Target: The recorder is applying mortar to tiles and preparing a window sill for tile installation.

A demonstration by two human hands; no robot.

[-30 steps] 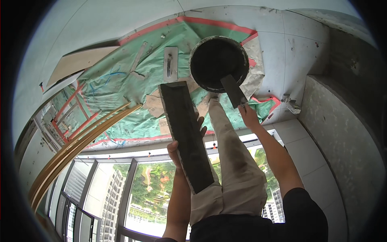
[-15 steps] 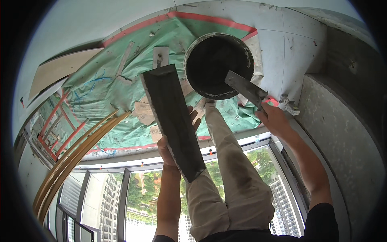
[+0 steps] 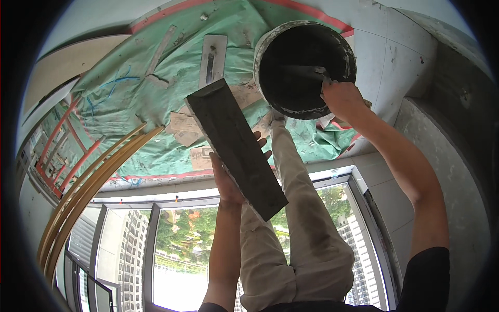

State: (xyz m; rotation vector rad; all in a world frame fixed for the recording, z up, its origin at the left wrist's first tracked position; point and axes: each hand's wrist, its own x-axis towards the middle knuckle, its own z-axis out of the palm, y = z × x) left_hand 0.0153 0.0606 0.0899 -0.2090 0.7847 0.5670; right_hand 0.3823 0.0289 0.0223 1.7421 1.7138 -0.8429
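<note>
My left hand (image 3: 227, 179) grips a long, narrow tile (image 3: 236, 151) from below, thumb on one long edge and fingertips showing past the other. Dark grey mortar covers the tile's upper face, which tilts away from my body. Over the bucket (image 3: 260, 86), my right hand (image 3: 344, 101) is closed round the handle of a trowel (image 3: 301, 71). The trowel's blade points left inside the bucket, above or against the dark mortar; whether it touches is hard to tell. Part of its handle is hidden by my fingers.
A flat plastering trowel (image 3: 219, 49) lies on the green sheet (image 3: 150, 104), near cardboard pieces (image 3: 184, 127). Curved wooden strips (image 3: 104, 177) and a red metal frame (image 3: 70, 140) are at left. A concrete ledge (image 3: 434, 151) runs along the right, with windows (image 3: 182, 260) behind my legs.
My right hand has moved up and left with the trowel, bringing its blade from the bucket's near rim to inside it. The tile has turned slightly and shifted right in view.
</note>
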